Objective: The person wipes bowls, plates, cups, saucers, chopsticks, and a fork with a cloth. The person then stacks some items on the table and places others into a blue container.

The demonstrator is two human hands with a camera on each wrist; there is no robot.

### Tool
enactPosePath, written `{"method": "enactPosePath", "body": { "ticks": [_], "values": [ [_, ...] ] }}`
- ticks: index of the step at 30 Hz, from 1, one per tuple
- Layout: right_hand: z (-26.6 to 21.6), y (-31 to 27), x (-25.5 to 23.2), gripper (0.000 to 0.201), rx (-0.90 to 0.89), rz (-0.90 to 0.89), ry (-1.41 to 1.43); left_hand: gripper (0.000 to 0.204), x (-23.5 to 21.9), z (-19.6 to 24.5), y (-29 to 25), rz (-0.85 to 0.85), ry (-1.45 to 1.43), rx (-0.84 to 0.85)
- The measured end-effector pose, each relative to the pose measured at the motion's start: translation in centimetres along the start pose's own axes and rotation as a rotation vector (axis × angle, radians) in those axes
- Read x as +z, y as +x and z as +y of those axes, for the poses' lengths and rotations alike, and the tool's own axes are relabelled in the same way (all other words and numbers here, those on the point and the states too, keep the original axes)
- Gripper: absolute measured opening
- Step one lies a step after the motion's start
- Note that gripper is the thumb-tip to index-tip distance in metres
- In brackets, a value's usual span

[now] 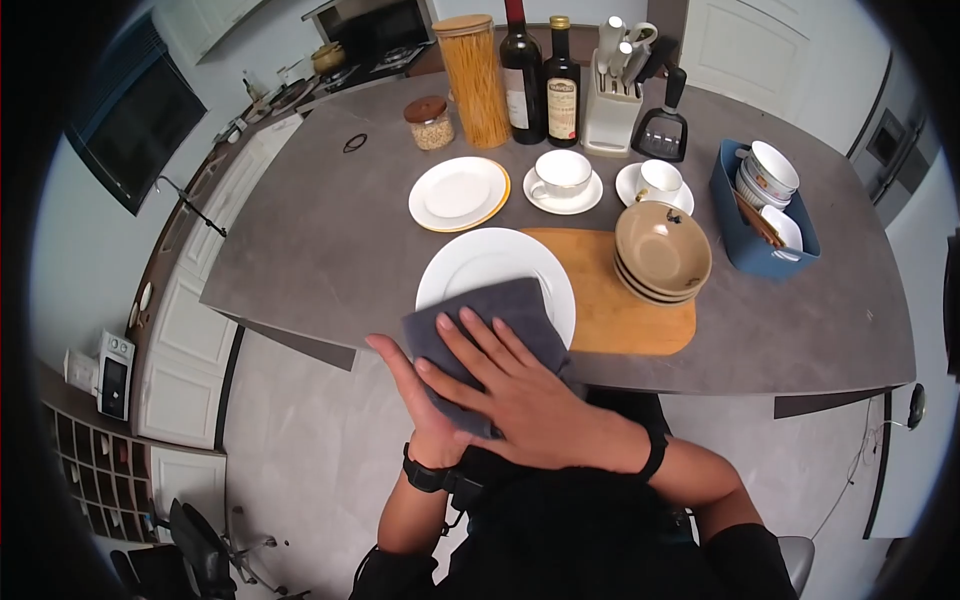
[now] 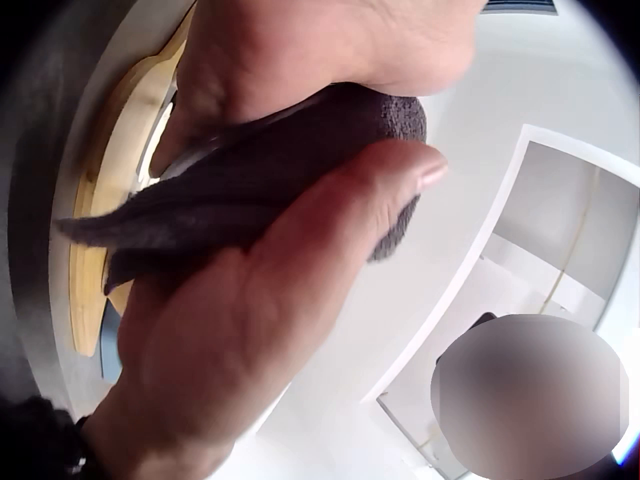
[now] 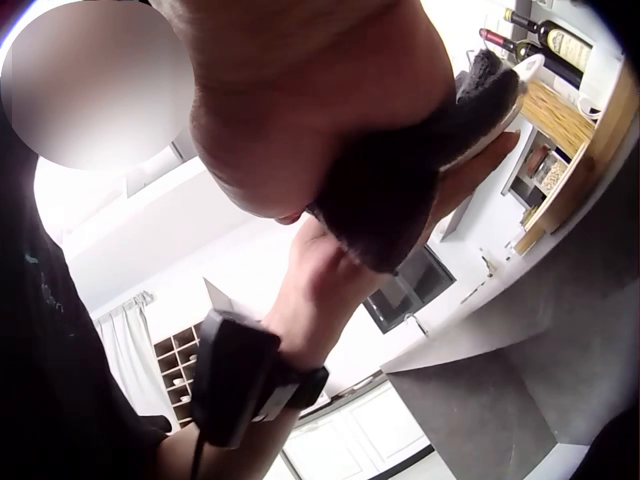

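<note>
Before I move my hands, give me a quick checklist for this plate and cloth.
1. Right hand lying on the cloth: ok, fingers straight.
2. Left hand securely gripping: cannot tell, partly hidden.
3. Plate fully uncovered for a look: not ok, the cloth covers its near part.
4. Plate's underside clean: cannot tell, hidden.
5. Plate apart from the stacked bowls: ok, gap visible.
6. Bowls on the board: ok.

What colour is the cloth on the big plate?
The cloth is plain dark grey, seen best in the head view.
</note>
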State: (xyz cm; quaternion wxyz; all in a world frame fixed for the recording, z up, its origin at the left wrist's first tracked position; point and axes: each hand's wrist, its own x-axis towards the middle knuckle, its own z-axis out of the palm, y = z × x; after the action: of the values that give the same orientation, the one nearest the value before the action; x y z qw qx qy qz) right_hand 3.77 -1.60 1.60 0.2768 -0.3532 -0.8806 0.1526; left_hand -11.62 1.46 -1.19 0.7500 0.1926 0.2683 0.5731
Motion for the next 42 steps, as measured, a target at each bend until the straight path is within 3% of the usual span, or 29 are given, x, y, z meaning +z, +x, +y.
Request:
{"method": "enactPosePath", "body": {
  "ticks": [2,6,10,15,18,20,23,24,26,27,28,30,32,38,41,42],
  "values": [
    [0.8,1.4,-0.6,0.076,-0.054,0.034,-0.060,0.089,0.1,-0.8,-0.5,-0.200,-0.140,-0.020],
    [2.6,3.4,-1.6,0.077,-0.037,0.184,-0.166,0.088,3.2,-1.7,-1.6,-0.133,0.010,0.097],
    [4.5,3.1,-3.2,0.072,0.069,0.287,-0.270,0.085,3.3,-1.0,-2.3,-0.141,0.142,0.161],
    [2.8,-1.1,-1.5,0.073,0.077,0.120,-0.247,0.085,2.9,0.6,-1.4,-0.102,0.047,0.285],
    [0.7,-2.0,-0.1,0.075,-0.025,0.072,-0.144,0.084,1.8,-0.1,-1.2,-0.139,0.009,0.212],
    [-0.1,-1.7,-0.3,0.071,-0.115,0.064,-0.100,0.085,1.9,-0.4,-2.0,-0.073,0.054,0.156],
    [0.5,-0.2,-1.2,0.070,-0.158,0.069,-0.172,0.091,2.3,-1.5,-2.7,-0.054,0.001,0.128],
    [1.0,0.5,-1.0,0.072,-0.181,0.145,-0.153,0.091,2.5,-1.8,-2.8,-0.056,0.004,0.126],
    [1.8,1.7,-1.9,0.076,-0.178,0.205,-0.135,0.087,2.7,-2.1,-2.8,-0.235,-0.001,0.083],
    [2.1,2.4,-2.1,0.069,-0.188,0.366,-0.165,0.087,2.7,-2.3,-2.9,-0.236,0.000,0.084],
    [2.8,2.9,-2.6,0.069,-0.190,0.366,-0.163,0.080,2.5,-2.5,-3.1,-0.225,0.097,0.089],
    [3.9,3.7,-3.7,0.049,-0.111,0.316,-0.166,0.069,2.2,-2.6,-3.5,-0.199,0.289,0.103],
    [4.6,4.2,-3.8,0.028,-0.028,0.415,-0.205,0.064,2.1,-2.2,-3.7,-0.206,0.224,0.095],
    [4.9,3.5,-4.5,0.032,0.202,0.479,0.015,0.065,1.8,-1.4,-4.0,-0.053,0.284,0.293],
    [4.3,2.6,-4.2,0.037,0.486,0.468,0.292,0.066,1.9,-1.1,-3.8,0.010,0.294,0.379],
    [4.4,2.3,-3.1,0.037,0.487,0.467,0.291,0.067,1.8,-1.1,-3.7,0.028,0.288,0.435]
  ]
}}
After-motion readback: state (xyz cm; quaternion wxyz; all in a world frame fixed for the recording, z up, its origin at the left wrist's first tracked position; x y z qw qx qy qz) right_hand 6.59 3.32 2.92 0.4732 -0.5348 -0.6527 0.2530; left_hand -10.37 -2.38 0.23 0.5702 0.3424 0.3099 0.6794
